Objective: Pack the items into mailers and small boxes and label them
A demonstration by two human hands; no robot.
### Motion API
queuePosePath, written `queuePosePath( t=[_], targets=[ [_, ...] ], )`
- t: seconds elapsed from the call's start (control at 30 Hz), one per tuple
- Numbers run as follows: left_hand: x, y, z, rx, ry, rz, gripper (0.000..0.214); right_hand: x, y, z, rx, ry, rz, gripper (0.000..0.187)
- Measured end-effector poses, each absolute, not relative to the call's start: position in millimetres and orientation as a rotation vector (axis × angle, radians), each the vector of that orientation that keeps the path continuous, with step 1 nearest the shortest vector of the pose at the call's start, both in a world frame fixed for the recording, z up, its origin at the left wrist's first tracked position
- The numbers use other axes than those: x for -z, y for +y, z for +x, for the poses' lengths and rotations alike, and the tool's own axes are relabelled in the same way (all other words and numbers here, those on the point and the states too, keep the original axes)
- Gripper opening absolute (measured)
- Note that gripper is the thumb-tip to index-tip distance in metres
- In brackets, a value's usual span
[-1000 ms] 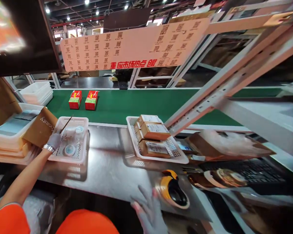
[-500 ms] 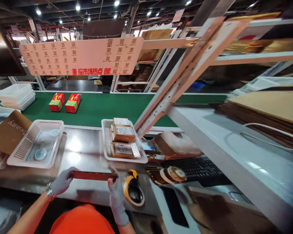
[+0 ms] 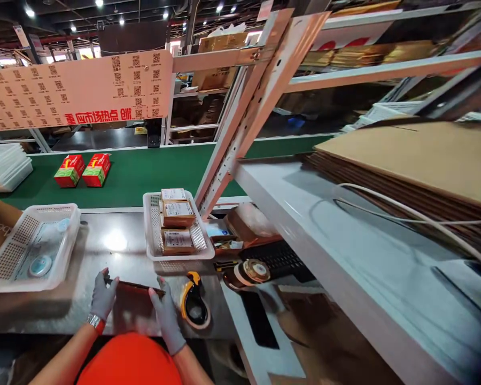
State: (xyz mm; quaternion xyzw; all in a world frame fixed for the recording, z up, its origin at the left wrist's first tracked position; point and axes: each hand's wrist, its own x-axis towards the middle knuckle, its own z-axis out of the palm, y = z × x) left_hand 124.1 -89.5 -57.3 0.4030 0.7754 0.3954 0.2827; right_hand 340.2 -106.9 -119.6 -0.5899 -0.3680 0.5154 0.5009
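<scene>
Between my gloved hands is a flat brown piece that looks like cardboard (image 3: pixel 134 309), its broad face tilted toward me above the metal table. My left hand (image 3: pixel 103 297) grips its left end, thumb and fingers on the upper corner. At the other end, my right hand (image 3: pixel 167 315) has its thumb against the near face, with the fingers partly behind the edge. A yellow-and-black tape dispenser (image 3: pixel 194 305) lies just right of my right hand. Beyond it stands a white basket (image 3: pixel 149 235) holding several labelled small brown boxes (image 3: pixel 177 213).
Another white basket (image 3: pixel 70 251) on the left contains round light-blue items. Two red-green boxes (image 3: pixel 96 170) sit on the green conveyor (image 3: pixel 144 174). Tape rolls (image 3: pixel 248 271), a keyboard (image 3: pixel 282 259) and a white shelf (image 3: pixel 288 214) with stacked cardboard (image 3: pixel 409 160) occupy the right side.
My view has turned right. The brown piece was seen nearly edge-on; now its broad face shows, tilted downward and closer to my body, still between both hands.
</scene>
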Motion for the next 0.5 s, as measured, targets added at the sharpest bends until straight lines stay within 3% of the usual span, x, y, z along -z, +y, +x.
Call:
queuePosePath(
  t=[0.5],
  targets=[
    [45,-50,114,-0.762,1.876,1.395,0.045,106,-108,288,-1.431,-0.776,-1.141,0.068]
  ],
)
